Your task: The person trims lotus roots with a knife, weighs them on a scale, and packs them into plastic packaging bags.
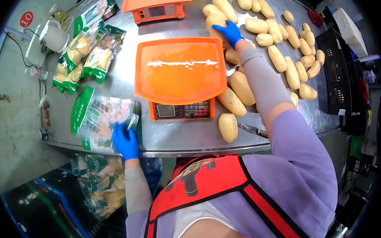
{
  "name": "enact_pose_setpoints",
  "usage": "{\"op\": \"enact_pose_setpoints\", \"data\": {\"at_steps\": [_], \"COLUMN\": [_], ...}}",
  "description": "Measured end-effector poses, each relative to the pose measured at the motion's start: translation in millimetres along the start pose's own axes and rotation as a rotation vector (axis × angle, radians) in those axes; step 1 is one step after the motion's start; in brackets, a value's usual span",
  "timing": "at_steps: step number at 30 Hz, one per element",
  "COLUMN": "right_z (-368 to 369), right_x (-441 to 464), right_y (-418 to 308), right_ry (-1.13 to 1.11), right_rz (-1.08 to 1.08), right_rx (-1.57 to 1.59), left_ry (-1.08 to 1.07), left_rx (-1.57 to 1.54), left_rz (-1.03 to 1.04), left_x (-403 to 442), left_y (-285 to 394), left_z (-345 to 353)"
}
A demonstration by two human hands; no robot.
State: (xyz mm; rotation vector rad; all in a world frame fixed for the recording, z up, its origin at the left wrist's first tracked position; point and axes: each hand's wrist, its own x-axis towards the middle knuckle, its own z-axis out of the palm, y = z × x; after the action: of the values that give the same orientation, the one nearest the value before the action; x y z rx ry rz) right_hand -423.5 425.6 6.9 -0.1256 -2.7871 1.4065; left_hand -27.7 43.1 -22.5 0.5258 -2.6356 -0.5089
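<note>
My left hand (125,142), in a blue glove, rests on the right edge of flat printed plastic bags (102,114) at the table's near left. Its fingers are apart. Over at the far side, my right hand (230,32), also gloved in blue, is on a peeled potato (216,21) with its fingers spread. More peeled potatoes (276,59) lie around it and to the right. Between my hands stands an orange scale (180,71) with a wet, bare pan. One potato (228,127) sits at its lower right corner.
Filled bags (101,58) lie at the left. A second orange scale (155,5) stands at the back. Near the front edge is a knife (253,130). A black crate (337,70) borders the right side. Below the table are more filled bags (101,183). A kettle (53,36) stands far left.
</note>
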Motion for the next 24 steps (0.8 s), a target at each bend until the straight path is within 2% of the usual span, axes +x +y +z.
{"op": "enact_pose_setpoints", "data": {"at_steps": [1, 3, 5, 7, 9, 13, 15, 17, 19, 21, 23, 24], "right_z": [-9, -43, -68, -98, -107, -113, -111, -108, -104, -100, -94, -89], "right_x": [1, -5, -21, -58, -90, -116, -123, -132, -144, -154, -158, -157], "right_y": [4, 7, 6, -5, -19, -15, -15, -22, -34, -42, -51, -50], "right_ry": [0.023, -0.23, -0.305, -0.662, -0.538, -0.554, -0.819, -0.753, -0.852, -0.823, -0.661, -0.583], "right_rz": [0.012, 0.01, 0.128, 0.133, 0.023, -0.089, -0.144, -0.121, -0.131, -0.146, 0.031, -0.04], "right_rx": [0.221, 0.843, 1.395, 1.778, 1.761, 1.737, 1.824, 1.767, 1.823, 1.795, 1.613, 1.327], "left_ry": [-0.003, -0.009, 0.001, -0.004, 0.001, -0.001, -0.01, -0.016, -0.015, -0.005, 0.008, 0.012], "left_rx": [0.002, -0.01, 0.006, -0.003, 0.005, 0.031, 0.022, 0.014, 0.004, -0.001, -0.005, 0.0], "left_rz": [-0.004, 0.007, 0.012, 0.018, 0.032, 0.062, 0.065, 0.062, 0.063, 0.07, 0.075, 0.072], "left_x": [-1, -2, -2, -3, -2, -1, -1, -1, -1, -1, -1, -1], "left_y": [-1, -5, -7, -4, -6, -9, -8, -8, -10, -10, -9, -9], "left_z": [0, 2, 4, 3, 3, 4, 3, 3, 4, 4, 4, 4]}}
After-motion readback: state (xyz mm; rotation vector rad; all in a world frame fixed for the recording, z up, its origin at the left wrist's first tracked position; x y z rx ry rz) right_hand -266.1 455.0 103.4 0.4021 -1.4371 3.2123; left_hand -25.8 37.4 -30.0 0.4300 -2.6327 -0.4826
